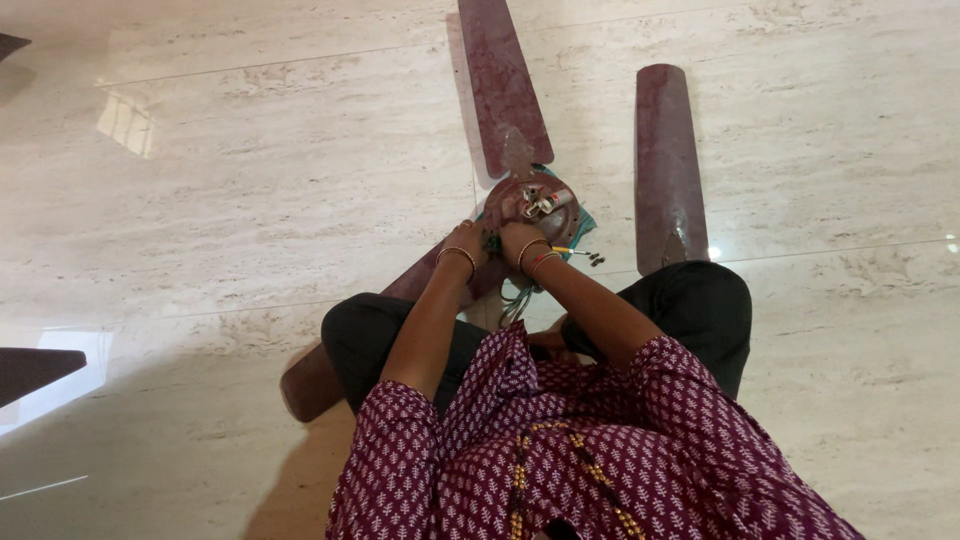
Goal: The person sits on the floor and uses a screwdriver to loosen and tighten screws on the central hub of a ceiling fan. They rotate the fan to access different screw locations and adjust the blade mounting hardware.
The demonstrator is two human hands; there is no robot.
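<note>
Seated on the pale marble floor (250, 200), we steady the round maroon metal fan motor hub (537, 200) with both hands: left hand (470, 240) gripping its near rim, right hand (520, 235) over it; how far either's fingers close, we cannot tell. A detached maroon fan blade (668, 165) lies just beside.

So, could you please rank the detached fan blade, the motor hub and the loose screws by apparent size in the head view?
1. Detached fan blade, largest.
2. Motor hub, under both hands (left hand, right hand).
3. Loose screws, tiny by comparison.
</note>
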